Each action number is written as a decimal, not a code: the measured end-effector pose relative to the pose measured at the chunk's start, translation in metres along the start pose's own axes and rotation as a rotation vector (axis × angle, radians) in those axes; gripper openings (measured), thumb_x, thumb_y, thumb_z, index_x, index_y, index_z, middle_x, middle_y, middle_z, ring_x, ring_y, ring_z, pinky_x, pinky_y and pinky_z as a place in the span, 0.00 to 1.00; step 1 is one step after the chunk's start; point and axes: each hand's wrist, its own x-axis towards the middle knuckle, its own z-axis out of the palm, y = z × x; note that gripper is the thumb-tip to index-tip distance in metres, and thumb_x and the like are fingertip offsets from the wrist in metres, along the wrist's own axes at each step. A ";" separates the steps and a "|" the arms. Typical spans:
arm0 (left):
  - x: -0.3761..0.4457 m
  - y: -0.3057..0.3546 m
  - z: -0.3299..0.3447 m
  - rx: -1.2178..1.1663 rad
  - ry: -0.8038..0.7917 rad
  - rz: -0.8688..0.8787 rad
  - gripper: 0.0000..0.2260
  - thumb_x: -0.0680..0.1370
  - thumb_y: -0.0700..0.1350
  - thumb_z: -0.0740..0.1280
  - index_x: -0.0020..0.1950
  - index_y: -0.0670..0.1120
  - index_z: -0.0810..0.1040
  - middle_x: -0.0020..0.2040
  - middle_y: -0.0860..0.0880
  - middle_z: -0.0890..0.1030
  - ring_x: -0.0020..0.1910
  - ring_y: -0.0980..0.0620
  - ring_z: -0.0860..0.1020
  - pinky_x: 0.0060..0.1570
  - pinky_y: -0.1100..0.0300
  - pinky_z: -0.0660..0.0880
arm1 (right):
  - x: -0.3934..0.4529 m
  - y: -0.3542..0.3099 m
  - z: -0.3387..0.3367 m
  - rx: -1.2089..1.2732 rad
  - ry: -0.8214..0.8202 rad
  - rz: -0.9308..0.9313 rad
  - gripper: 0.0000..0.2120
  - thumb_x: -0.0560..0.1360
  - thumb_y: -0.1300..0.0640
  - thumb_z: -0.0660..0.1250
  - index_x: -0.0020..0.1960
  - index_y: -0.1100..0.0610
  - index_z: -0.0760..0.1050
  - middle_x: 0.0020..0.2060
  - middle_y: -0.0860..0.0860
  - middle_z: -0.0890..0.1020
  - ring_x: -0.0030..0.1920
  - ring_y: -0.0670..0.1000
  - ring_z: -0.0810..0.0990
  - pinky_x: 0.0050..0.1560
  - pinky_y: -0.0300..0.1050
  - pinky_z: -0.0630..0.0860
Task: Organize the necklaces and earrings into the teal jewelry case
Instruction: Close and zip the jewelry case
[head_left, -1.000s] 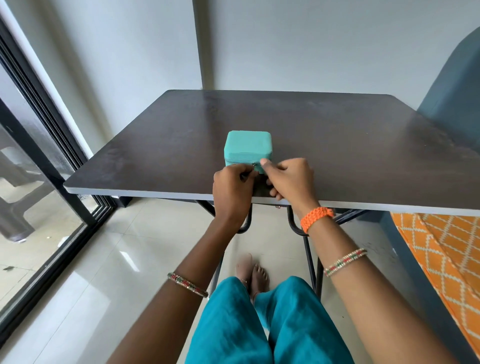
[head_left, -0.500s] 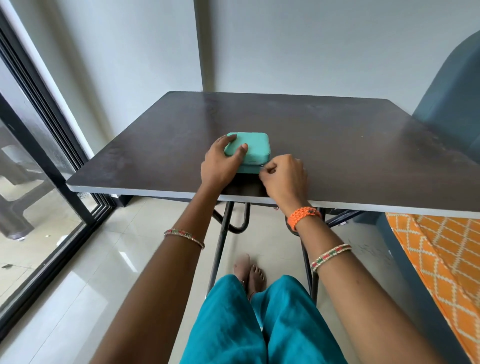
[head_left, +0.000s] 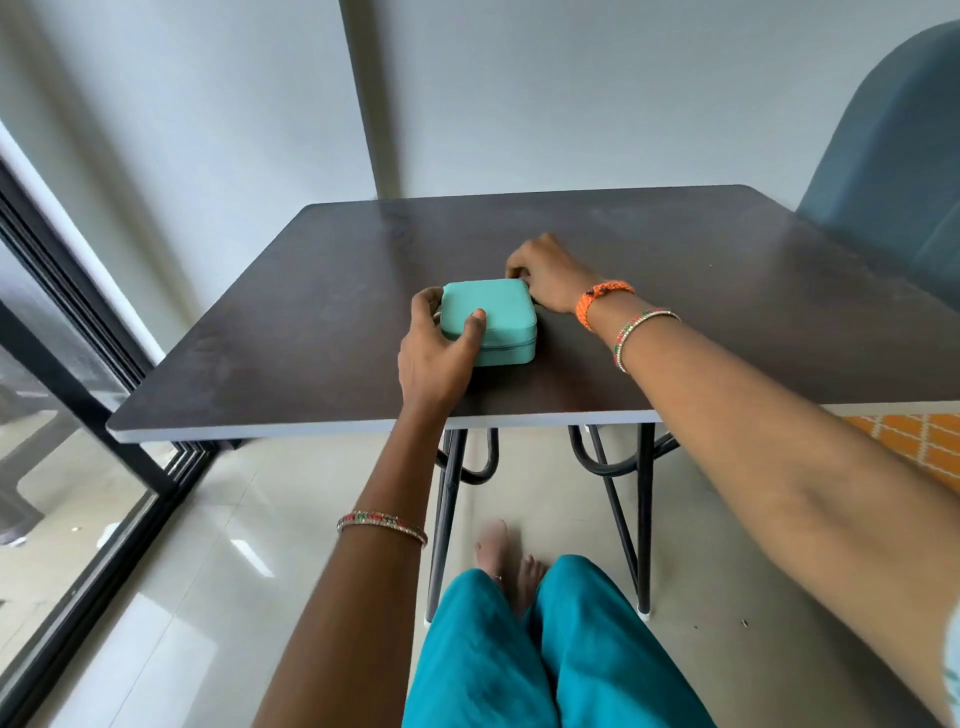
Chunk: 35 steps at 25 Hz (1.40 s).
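Teal jewelry case (head_left: 491, 312) on the dark table (head_left: 727, 322), as I see it from the head view. The case lies flat, lid upward and closed, nearer the table's front edge than its back edge and left of the table's middle. It is close to square, so I can name no clear long axis; its sides run slightly askew to the front edge, with one rounded corner turned toward the front-right. The zipper seam runs along the front and right walls, just below the lid.

The left hand (head_left: 436, 353) reaches in from the front edge and grips the case at its front-left corner: the thumb lies on the lid, and the fingers curl round the left wall. The right hand (head_left: 545, 275) comes across from the right, wrist bent, and its curled fingers meet the case at the back-right corner. I cannot tell whether they pinch a zipper pull or only press the wall, since the fingertips are hidden behind the knuckles.

The case is matte teal with softly rounded edges and a plain lid. An orange braided band (head_left: 602, 301) and a beaded bangle (head_left: 641, 332) sit on the right wrist; another beaded bangle (head_left: 382, 525) sits on the left forearm.
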 end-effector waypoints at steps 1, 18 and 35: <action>0.000 -0.001 0.001 -0.005 0.007 0.004 0.23 0.74 0.54 0.68 0.65 0.49 0.67 0.62 0.51 0.76 0.59 0.52 0.76 0.54 0.59 0.71 | 0.005 0.002 -0.001 -0.059 -0.044 -0.078 0.13 0.67 0.74 0.59 0.42 0.64 0.80 0.39 0.60 0.82 0.41 0.60 0.80 0.37 0.44 0.72; -0.018 0.017 -0.010 -0.038 0.177 -0.127 0.17 0.81 0.44 0.56 0.31 0.43 0.65 0.29 0.50 0.67 0.29 0.56 0.63 0.34 0.56 0.60 | -0.101 -0.031 0.039 0.920 0.356 0.455 0.15 0.77 0.67 0.56 0.57 0.64 0.79 0.54 0.58 0.82 0.55 0.55 0.81 0.58 0.51 0.78; 0.172 -0.033 -0.014 -0.045 0.183 -0.238 0.12 0.77 0.49 0.65 0.47 0.42 0.83 0.38 0.45 0.81 0.40 0.52 0.77 0.49 0.57 0.76 | 0.099 -0.016 0.031 1.465 0.111 0.611 0.10 0.77 0.67 0.58 0.47 0.63 0.78 0.46 0.57 0.81 0.48 0.52 0.81 0.39 0.36 0.77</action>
